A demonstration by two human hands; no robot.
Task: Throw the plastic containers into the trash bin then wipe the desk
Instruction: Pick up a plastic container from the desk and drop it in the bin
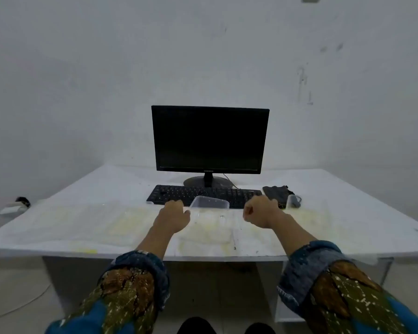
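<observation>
Left grip lay curled, empty, touching clear container at its right on worktop. Right grip fisted, empty; small container just beyond.

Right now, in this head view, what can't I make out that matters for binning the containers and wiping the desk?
- Trash bin: none appears in the head view, so its place is unknown.
- Left hand: fingers hidden behind its back at the clear tub; contact uncertain.
- Right hand: curled, apparently holding nothing; its palm side is hidden.
- Small container: partly hidden by the right hand, too small to read.
- Dark cloth: too dark to identify for certain.
- Yellowish desk stains: blurred.
</observation>
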